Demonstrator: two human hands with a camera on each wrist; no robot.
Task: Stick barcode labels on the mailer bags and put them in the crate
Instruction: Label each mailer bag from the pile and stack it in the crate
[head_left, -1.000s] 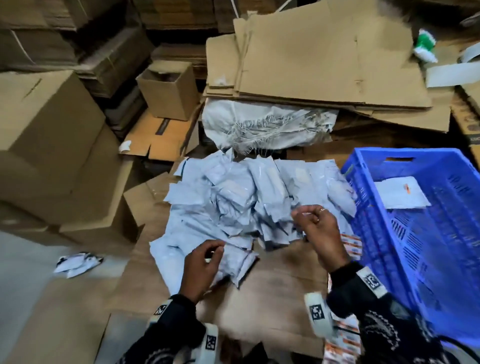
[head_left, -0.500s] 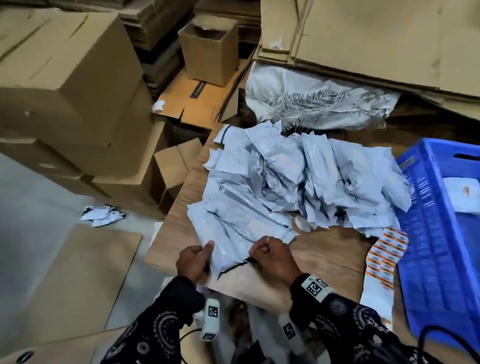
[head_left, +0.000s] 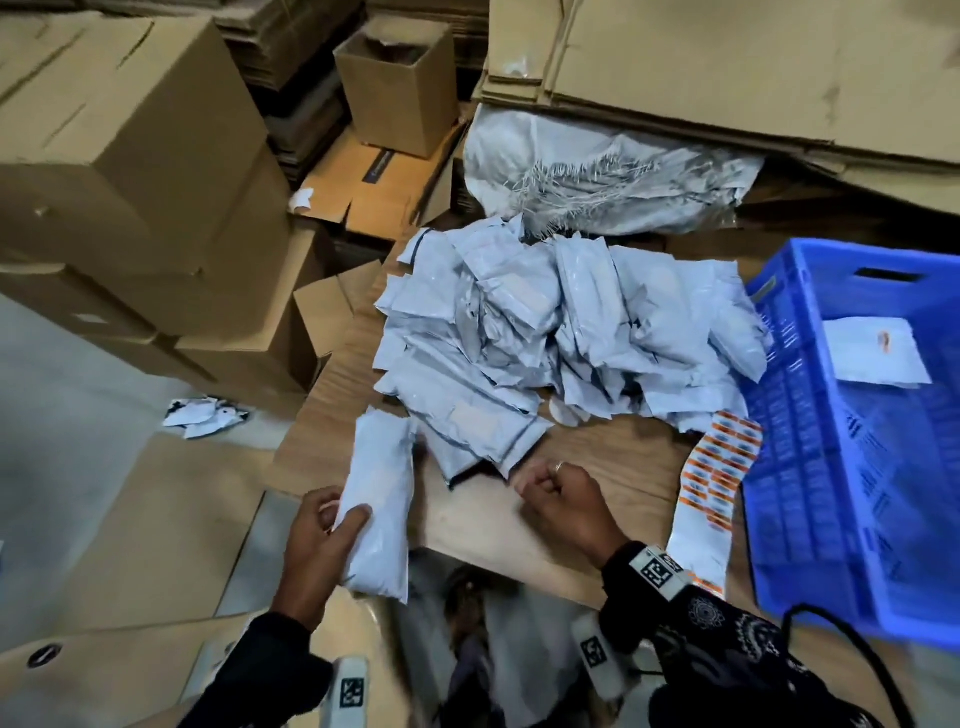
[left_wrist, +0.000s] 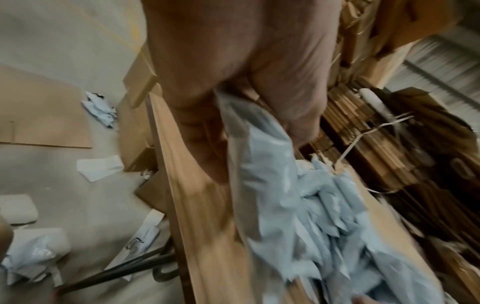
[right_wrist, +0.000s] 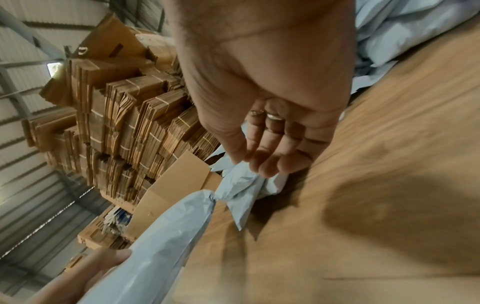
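A heap of grey mailer bags (head_left: 545, 338) lies on the wooden table (head_left: 493, 525). My left hand (head_left: 337, 519) grips one long mailer bag (head_left: 382, 493) at the table's near left edge; the left wrist view shows that hand (left_wrist: 246, 92) with its fingers curled round the bag (left_wrist: 259, 154). At the heap's near edge my right hand (head_left: 540, 483) is curled, and the right wrist view shows the hand (right_wrist: 254, 164) pinching a crumpled bag corner (right_wrist: 246, 185). A strip of orange barcode labels (head_left: 722, 467) hangs between the heap and the blue crate (head_left: 769, 291). One labelled bag (head_left: 878, 353) lies inside.
Stacked cardboard boxes (head_left: 130, 156) stand to the left and flattened cardboard (head_left: 727, 67) lies behind the table. A white woven sack (head_left: 597, 176) lies behind the heap. Torn paper scraps (head_left: 202, 413) are on the floor. A black cable (head_left: 857, 649) runs by the crate.
My left hand has drawn one bag out of the heap toward the near left edge. My right hand has stayed at the heap's front.
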